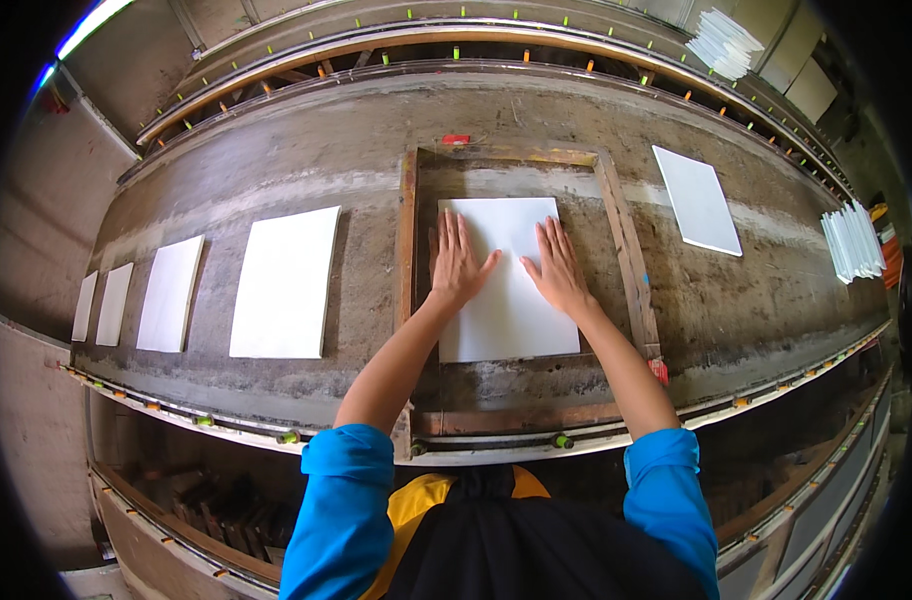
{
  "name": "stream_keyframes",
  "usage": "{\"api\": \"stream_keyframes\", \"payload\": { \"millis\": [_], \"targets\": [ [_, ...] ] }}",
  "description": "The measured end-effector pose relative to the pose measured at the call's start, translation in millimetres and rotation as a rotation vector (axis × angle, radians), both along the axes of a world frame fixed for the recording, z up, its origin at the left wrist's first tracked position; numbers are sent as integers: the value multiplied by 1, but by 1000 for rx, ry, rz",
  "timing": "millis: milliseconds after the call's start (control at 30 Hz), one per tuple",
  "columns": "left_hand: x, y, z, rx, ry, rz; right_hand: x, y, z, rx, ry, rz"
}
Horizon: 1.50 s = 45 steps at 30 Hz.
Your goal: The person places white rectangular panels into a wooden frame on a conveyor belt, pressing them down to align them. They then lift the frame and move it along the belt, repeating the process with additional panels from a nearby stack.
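White sheet (511, 325), one, rectangular, lying flat at the middle of a long, stained table (366, 270), within the outline of a wooden frame (408, 230). From the left: four further pale sheets in a row, namely a narrow-looking one (84, 306) at the far left, a second (114, 305) just beside it, a third (171, 295), and a fourth (286, 285), nearest the frame. Left hand (456, 264): palm down at the white sheet's left edge, toward its far end, fingers extended, thumb spread inward, grasping nothing. Small red piece (456, 139), just beyond the frame's far rail. Right hand (557, 268): palm down at the sheet's right edge, fingers extended, thumb pointing inward, likewise closed on nothing. Second red piece (659, 371), by the frame's near right corner. Single white sheet (698, 200), tilted, right of the frame. Stack of white sheets (724, 43), far right, beyond the table. Fanned white stack (852, 243), at the right end.
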State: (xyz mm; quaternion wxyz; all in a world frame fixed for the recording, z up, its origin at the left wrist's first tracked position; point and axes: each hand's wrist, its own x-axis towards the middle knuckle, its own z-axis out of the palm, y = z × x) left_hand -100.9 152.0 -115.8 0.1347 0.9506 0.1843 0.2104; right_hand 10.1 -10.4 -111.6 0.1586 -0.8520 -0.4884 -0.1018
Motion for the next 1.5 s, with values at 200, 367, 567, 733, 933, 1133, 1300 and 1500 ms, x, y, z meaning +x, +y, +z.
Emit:
{"api": "stream_keyframes", "payload": {
  "millis": [200, 367, 567, 733, 933, 1133, 1300, 1500],
  "targets": [
    [13, 11, 4, 55, 6, -1, 41, 30, -4, -41, -57, -23],
    [18, 13, 2, 151, 57, 17, 49, 31, 4, -83, -117, 9],
    [25, 26, 11, 140, 195, 33, 56, 43, 44, -259, 63, -9],
    [39, 35, -11, 41, 61, -130, 50, 63, -3, -67, -31, 252],
    [46, 21, 0, 134, 156, -45, 58, 56, -9, 18, 74, 246],
    [54, 34, 0, 88, 82, 4, 69, 60, -4, 29, 49, 226],
    [54, 35, 0, 107, 82, -4, 67, 59, -5, -39, -35, 122],
    [13, 23, 0, 98, 147, -160, 33, 27, -2, -61, -22, 44]
  ]
}}
